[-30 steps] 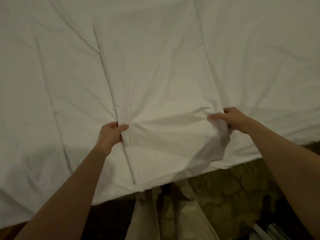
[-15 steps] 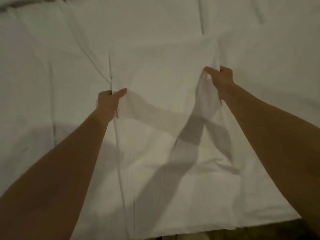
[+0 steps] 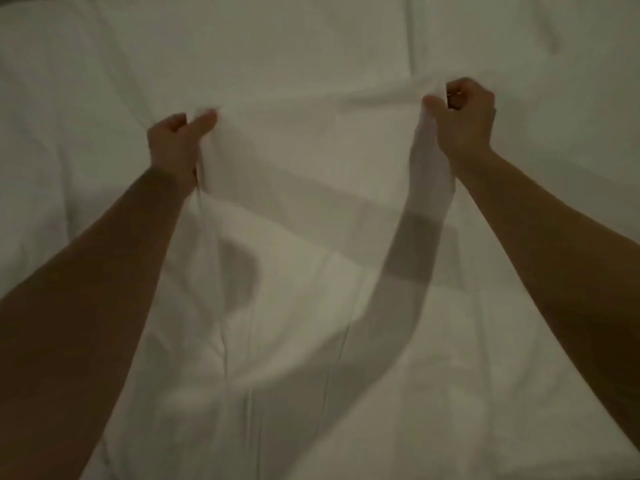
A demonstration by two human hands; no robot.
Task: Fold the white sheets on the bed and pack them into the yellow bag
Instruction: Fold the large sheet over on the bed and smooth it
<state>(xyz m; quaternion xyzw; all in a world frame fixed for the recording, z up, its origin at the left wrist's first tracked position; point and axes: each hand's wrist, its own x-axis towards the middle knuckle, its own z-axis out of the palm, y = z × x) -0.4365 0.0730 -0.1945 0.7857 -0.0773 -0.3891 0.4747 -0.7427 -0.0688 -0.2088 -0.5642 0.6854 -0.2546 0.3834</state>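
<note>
A white sheet [image 3: 311, 161] is stretched between my two hands over the bed. My left hand [image 3: 176, 143] pinches its left corner, fingers closed on the cloth. My right hand [image 3: 464, 112] grips the right corner, a little farther away and higher in the view. The held edge runs taut between the hands, and the sheet hangs down from it toward me, thin enough that arm shadows show through. The yellow bag is not in view.
More white bedding [image 3: 104, 81] covers the bed on all sides, with creases and seams running away from me. Both my forearms reach in from the bottom corners.
Both hands have carried the sheet's near edge up and away from me across the bed. The view has moved forward, so the floor and bed edge are out of sight.
</note>
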